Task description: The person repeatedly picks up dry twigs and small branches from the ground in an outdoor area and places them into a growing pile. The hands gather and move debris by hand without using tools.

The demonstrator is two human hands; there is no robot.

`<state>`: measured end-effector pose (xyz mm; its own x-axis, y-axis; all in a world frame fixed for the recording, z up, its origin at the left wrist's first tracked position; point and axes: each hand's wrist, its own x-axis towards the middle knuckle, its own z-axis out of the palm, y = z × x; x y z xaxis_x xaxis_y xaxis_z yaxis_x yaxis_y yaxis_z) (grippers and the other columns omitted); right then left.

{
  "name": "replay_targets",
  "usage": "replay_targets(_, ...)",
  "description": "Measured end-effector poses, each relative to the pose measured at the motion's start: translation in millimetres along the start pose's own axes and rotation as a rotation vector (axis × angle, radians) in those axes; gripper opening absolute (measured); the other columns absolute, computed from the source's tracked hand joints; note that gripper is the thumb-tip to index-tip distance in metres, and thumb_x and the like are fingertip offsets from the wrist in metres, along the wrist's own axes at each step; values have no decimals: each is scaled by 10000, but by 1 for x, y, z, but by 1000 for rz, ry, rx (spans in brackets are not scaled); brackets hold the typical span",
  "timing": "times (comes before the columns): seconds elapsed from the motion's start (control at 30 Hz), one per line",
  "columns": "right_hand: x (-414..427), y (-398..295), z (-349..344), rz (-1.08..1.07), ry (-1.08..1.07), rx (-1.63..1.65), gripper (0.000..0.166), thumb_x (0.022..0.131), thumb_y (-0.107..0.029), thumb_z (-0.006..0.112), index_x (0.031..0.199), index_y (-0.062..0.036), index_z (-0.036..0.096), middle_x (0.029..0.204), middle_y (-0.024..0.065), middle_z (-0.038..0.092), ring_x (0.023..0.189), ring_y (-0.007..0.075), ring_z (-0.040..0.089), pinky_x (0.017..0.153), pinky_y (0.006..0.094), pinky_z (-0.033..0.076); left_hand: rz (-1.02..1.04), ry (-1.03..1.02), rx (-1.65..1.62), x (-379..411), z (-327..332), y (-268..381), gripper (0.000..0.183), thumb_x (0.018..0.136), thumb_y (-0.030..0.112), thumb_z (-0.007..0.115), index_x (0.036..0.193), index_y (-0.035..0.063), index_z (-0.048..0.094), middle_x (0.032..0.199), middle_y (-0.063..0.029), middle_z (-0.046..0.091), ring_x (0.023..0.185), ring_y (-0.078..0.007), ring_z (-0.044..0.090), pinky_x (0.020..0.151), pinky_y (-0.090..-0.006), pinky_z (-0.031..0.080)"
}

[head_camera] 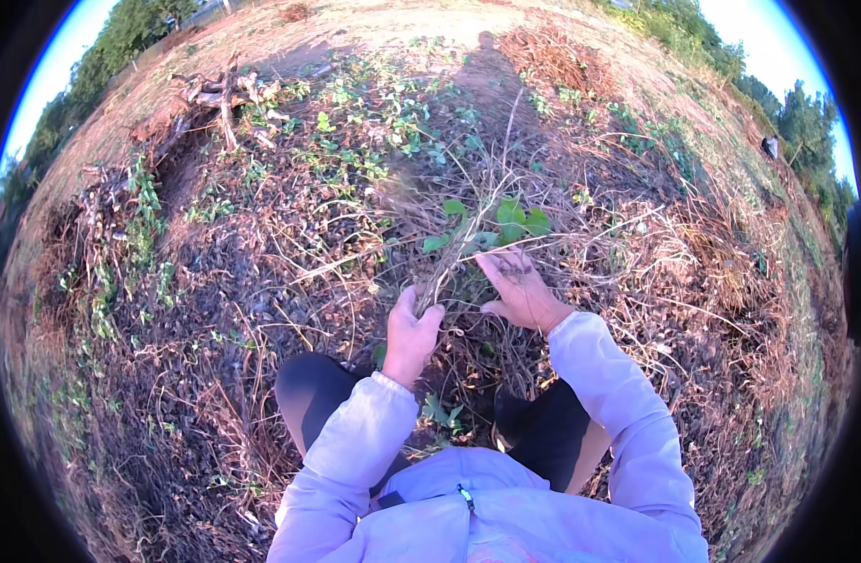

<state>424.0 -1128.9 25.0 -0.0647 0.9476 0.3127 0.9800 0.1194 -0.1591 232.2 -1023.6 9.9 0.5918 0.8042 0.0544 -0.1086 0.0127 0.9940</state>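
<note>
My left hand grips a bundle of dry vine stems between thumb and fingers. The bundle slants up and away to the right, its thin ends spreading over the ground. To its right is my right hand, palm turned inward, thumb apart from the fingers. A long pale stem passes by its fingertips; whether they touch it is unclear. Green leaves stand just beyond the fingers. Thin tangled stems lie between the two hands.
Dry stems and withered leaves cover the ground around my bent knees. A pile of broken wood lies at the far left. Heaped brown brush sits at the far right. Green vines grow ahead, with trees along the field's edge.
</note>
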Motion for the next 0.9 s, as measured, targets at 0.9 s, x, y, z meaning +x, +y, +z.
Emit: replay_targets(0.9, 40, 126, 64, 80, 2, -471, 259, 770, -200, 547, 1011, -104, 561, 1037, 137, 529, 1195, 369, 407, 891, 587, 346, -627, -150, -649, 0, -48, 40, 95, 914, 212, 533, 896, 119, 541, 622, 61, 403, 412, -34, 237, 418, -196, 239)
